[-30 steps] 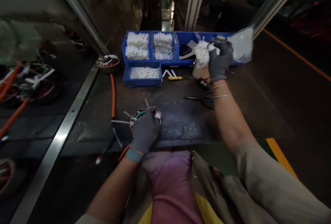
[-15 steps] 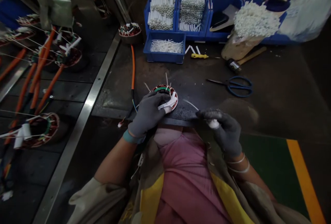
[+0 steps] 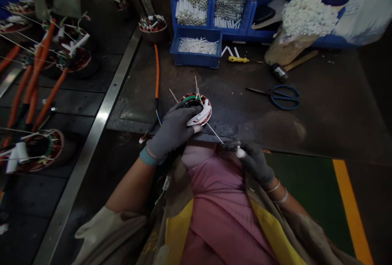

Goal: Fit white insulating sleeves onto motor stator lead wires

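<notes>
My left hand [image 3: 176, 128], in a grey glove, grips a round motor stator [image 3: 207, 103] at the table's front edge. Red windings, a green ring and white sleeves show on it, and thin white ties stick up from its rim; its lower left side is hidden by the hand. To the right, the gloved fingers of my right hand [image 3: 248, 154] pinch a thin white cable tie [image 3: 215, 133]. The tie's far end reaches the stator's lower right edge; whether it passes into the windings I cannot tell.
Blue bins [image 3: 211, 22] of white tubes line the back, with a small blue tray [image 3: 196, 61] of ties before them. Scissors [image 3: 284, 97], a yellow-handled awl [image 3: 238, 59] and a hammer [image 3: 279, 72] lie to the right. More stators [image 3: 58, 150] stand left.
My right hand has moved left toward the stator, bringing the cable tie's tip to its edge. My left hand stays on the stator. The view has shifted slightly.
</notes>
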Available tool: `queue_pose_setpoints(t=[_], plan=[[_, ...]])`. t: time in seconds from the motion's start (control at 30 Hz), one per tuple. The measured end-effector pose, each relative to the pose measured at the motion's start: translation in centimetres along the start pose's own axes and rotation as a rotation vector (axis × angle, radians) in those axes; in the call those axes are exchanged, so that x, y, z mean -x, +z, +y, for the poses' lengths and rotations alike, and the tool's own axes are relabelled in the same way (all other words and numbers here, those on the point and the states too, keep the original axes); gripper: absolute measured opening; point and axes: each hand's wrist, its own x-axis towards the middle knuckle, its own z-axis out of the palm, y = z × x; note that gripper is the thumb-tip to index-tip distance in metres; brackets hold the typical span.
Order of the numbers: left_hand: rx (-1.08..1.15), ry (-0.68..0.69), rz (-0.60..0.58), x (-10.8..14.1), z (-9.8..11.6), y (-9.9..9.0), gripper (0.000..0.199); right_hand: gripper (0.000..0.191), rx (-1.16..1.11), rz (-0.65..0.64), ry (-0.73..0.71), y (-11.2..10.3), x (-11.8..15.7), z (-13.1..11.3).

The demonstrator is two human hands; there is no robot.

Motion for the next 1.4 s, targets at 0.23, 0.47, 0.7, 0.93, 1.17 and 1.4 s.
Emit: queue_pose_setpoints(t=[0.23,0.47,0.7,0.93,1.17,1.4], plan=[[-0.017,0.085,-0.023,-0.1,0.3,-0.3,0.038,0.021,-0.042,-0.037,-0.034,1.4,-4.1,0.4],[0.003,-0.066,0.118,0.4,0.6,1.0,0.077,0.017,0.253,0.186,-0.226,3.9,-8.5,-1.6],[-0.072,0.018,0.087,0.8,1.5,1.5,0.042,0.024,0.64,0.142,-0.264,4.0,-7.8,-2.7],[-0.096,0.059,0.094,0.8,1.8,1.3,0.039,0.025,0.751,0.115,-0.263,4.4,-7.9,-3.3],[-0.086,0.057,0.087,0.8,1.7,1.4,0.039,0.018,0.968,-0.001,-0.174,5.1,-10.2,-4.7],[-0.164,0.034,0.055,0.7,1.3,-0.2,0.036,0.021,1.037,-0.163,-0.386,3.6,-10.1,-5.1]])
